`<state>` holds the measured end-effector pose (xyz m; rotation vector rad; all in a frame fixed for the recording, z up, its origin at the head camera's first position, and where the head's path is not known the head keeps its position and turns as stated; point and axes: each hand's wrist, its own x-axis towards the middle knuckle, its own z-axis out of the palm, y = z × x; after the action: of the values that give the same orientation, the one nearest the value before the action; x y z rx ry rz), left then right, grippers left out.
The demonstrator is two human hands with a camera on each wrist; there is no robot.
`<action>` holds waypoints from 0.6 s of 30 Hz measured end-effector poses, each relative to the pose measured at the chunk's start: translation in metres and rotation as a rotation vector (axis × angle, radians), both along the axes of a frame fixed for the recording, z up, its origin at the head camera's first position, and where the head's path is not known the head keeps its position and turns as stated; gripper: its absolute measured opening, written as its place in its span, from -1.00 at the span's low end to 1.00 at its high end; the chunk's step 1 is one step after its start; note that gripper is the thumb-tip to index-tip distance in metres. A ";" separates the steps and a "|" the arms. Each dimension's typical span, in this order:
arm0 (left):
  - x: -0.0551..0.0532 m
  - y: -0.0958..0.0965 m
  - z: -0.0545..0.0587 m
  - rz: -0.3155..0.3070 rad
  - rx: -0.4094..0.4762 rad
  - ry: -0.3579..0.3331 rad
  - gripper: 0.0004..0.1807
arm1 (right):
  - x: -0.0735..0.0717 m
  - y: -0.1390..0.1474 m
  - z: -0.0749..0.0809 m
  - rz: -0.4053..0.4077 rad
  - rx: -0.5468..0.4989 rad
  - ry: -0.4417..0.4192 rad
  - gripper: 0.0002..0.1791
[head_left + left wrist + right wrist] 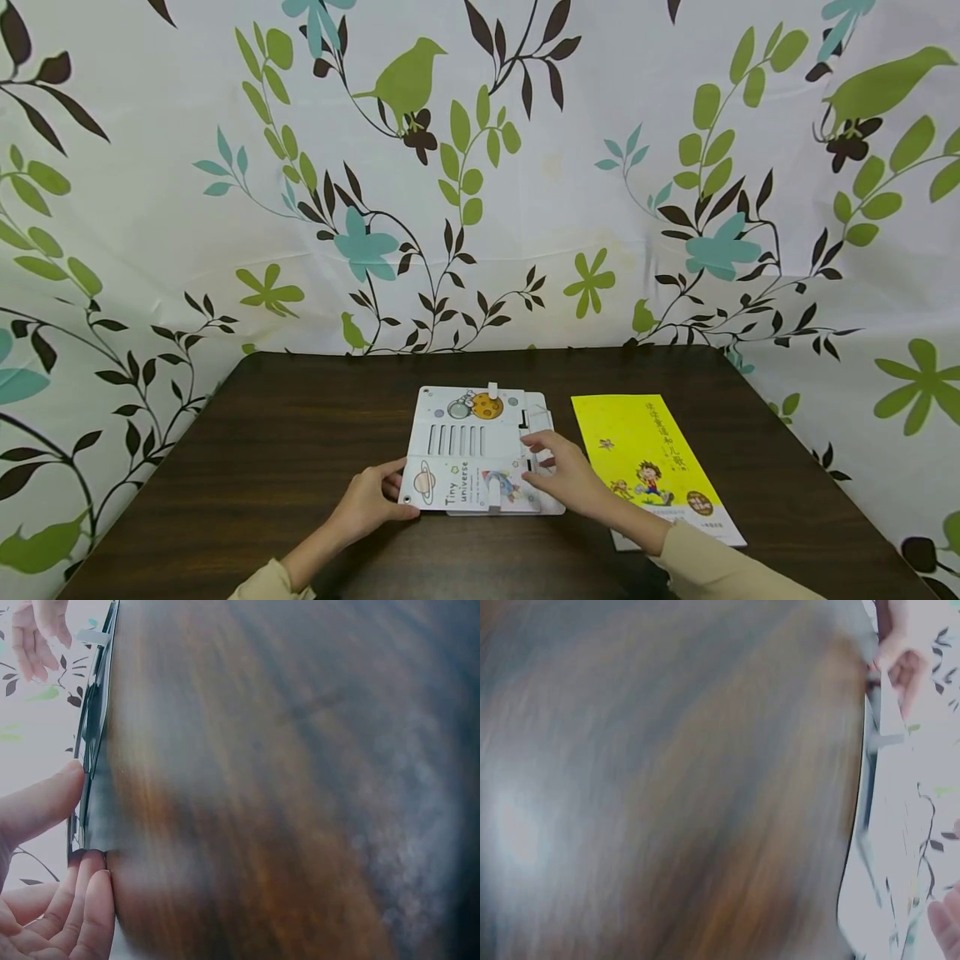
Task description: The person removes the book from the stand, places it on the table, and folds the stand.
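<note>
A flat white folding book stand point(468, 446), printed "Tiny universe" with planets, an astronaut and a rocket, lies on the dark wooden table. My left hand point(370, 497) grips its lower left corner; in the left wrist view the thumb point(49, 801) is on one side of the thin edge point(94, 727) and the other fingers point(86, 900) are around the other. Over the stand's right side hovers my right hand point(564, 477), thumb and forefinger apart and bent. In the right wrist view its fingertips point(946, 924) appear clear of the panel.
A yellow book point(645, 475) with a cartoon child on its cover lies right of the stand, partly beneath my right forearm. Behind the brown table point(315, 400) hangs a white cloth point(525, 208) patterned with leaves and birds.
</note>
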<state>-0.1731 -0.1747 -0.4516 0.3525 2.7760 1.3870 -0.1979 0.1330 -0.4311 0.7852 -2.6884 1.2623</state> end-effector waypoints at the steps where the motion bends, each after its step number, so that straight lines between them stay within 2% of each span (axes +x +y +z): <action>1: 0.000 0.000 0.000 0.000 -0.001 0.001 -0.16 | -0.001 0.003 0.000 -0.032 -0.002 0.001 -0.55; 4: 0.000 0.000 0.000 0.002 0.005 -0.002 -0.16 | -0.005 0.011 -0.002 -0.117 0.003 -0.027 -0.58; 8: 0.000 0.000 -0.001 0.003 0.009 -0.008 -0.15 | -0.009 0.020 -0.010 -0.170 0.019 -0.099 -0.63; 12: -0.001 0.000 -0.001 0.000 0.012 -0.013 -0.15 | -0.011 0.026 -0.016 -0.173 0.012 -0.154 -0.72; 18: -0.001 0.000 -0.001 0.001 0.016 -0.017 -0.15 | -0.012 0.031 -0.020 -0.122 0.000 -0.176 -0.84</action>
<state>-0.1740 -0.1747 -0.4528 0.3386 2.7530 1.4066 -0.2100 0.1636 -0.4507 0.5235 -2.8215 1.3609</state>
